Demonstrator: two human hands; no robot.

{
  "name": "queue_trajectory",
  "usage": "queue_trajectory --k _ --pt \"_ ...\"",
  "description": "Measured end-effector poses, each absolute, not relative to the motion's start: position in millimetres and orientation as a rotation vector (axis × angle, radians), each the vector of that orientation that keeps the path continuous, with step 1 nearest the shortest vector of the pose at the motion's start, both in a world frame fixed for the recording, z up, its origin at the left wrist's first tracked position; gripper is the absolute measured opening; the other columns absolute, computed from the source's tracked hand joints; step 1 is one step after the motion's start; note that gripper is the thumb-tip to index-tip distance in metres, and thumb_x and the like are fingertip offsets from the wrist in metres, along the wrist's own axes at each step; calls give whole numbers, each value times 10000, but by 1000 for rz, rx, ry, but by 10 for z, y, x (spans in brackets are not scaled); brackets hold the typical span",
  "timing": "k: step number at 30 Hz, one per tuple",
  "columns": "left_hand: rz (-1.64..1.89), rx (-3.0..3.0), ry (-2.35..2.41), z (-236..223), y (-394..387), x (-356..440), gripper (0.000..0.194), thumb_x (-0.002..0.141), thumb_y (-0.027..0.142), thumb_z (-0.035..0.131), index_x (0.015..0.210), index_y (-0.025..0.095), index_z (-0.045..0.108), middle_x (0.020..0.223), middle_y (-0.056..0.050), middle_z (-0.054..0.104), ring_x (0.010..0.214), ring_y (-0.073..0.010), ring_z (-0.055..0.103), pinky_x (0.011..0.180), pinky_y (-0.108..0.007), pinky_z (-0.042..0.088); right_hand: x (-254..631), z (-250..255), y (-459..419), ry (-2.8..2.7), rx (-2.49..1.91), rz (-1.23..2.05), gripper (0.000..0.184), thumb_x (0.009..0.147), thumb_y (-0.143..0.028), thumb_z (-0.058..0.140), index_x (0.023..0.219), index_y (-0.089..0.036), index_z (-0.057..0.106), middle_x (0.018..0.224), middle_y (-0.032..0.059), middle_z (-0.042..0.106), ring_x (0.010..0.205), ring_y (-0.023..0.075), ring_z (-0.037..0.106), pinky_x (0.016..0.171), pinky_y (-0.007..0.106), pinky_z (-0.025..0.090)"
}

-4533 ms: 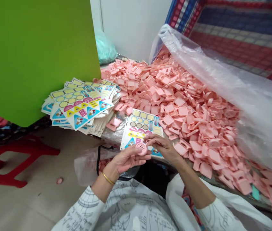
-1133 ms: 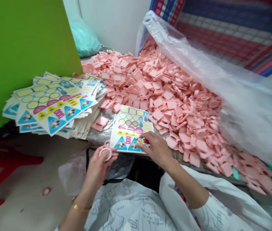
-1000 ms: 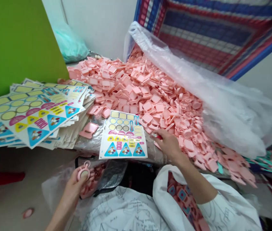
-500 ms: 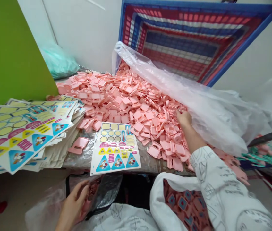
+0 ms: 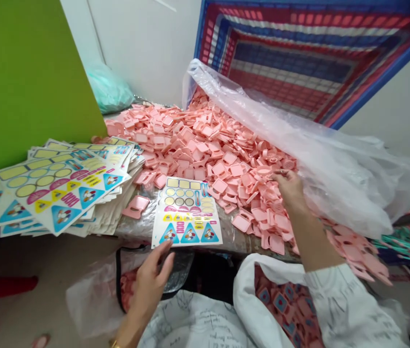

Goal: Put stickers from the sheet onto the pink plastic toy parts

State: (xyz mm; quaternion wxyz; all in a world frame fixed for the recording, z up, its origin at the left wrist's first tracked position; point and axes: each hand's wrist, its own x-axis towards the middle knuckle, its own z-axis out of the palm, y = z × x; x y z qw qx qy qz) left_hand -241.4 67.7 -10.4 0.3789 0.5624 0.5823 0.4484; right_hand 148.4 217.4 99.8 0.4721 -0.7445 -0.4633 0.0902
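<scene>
Take the printed sheet point(image 5: 189, 212) lying flat near the front edge of the desk point(image 5: 234, 234) as the hub of the clock. The left hand point(image 5: 155, 276) is at 7 o'clock, thumb and fingers spread apart, with nothing visible in its grasp; its fingertips overlap the sheet's lower edge, though whether they touch I cannot tell. The right hand point(image 5: 287, 186) is between 2 and 3 o'clock, fingers loosely bent at the right side of the pink pile point(image 5: 205, 142); whether it grips a piece I cannot tell. That pile spreads from about 11 round to 3 o'clock, with clear plastic point(image 5: 281, 130) along its edge at 2. A lone pink piece point(image 5: 137, 207) lies at 9, and beyond it a fanned stack of sheets point(image 5: 63, 186). At 4 o'clock a white bag point(image 5: 243, 285) holds more pink pieces, some bearing blue stickers
</scene>
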Motion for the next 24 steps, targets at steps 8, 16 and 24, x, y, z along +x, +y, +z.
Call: queue_trajectory --k 8,16,24 --pt "1219 2220 1123 288 972 -1978 383 921 157 520 1293 217 589 1413 -116 575 1365 -265 478 1131 -481 388 -72 717 1161 -972 -1357 1845 299 610 -335 781 756 -190 565 577 -89 434 447 29 182 454 236 87" --pt "1247 814 1156 123 1221 -2091 228 785 381 677 859 165 666 849 -51 714 815 -206 697 736 -304 562 -316 395 1784 -1593 -1675 1000 333 916 -514 477 835 -218 607 814 1 648 692 136 523 615 255 324" --pt "1267 340 959 56 1675 -2016 161 711 193 675 820 161 560 985 -110 725 954 -226 715 869 -355 553 -657 21 2126 -2016 -1967 199 231 982 -314 458 1024 -232 670 982 53 704 874 187 621 703 279 351"
